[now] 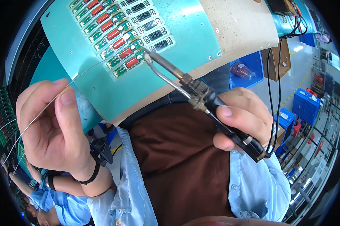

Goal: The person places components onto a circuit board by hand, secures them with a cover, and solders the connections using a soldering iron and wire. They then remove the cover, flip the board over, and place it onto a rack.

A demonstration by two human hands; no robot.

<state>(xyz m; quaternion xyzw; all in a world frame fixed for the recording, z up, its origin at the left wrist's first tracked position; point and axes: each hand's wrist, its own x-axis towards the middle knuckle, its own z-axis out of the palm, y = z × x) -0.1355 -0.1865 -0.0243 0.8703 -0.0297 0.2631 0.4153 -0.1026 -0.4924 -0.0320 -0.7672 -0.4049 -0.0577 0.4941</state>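
Note:
My left hand (pixel 51 124) is closed, with thumb and index finger pinching a thin silvery solder wire (pixel 84 72). The wire's front end reaches toward the circuit boards (pixel 125 53), and its tail trails down past my wrist. In my right hand (pixel 249 115) is a black-handled soldering iron (pixel 205 97) with a bent metal tube along its shaft. Its tip lies over the lower right end of the board row; whether it touches a board I cannot tell. Each board carries a red component and a small display, and they sit in slots of a teal panel (pixel 190 32).
A tan board (pixel 245 24) lies under the teal panel. Black cables (pixel 279 71) hang from the iron at right. Blue bins (pixel 249 69) and a cardboard box (pixel 281 60) stand beyond. Another person's arm (pixel 66 184) is at lower left, near more green circuit boards (pixel 6 116).

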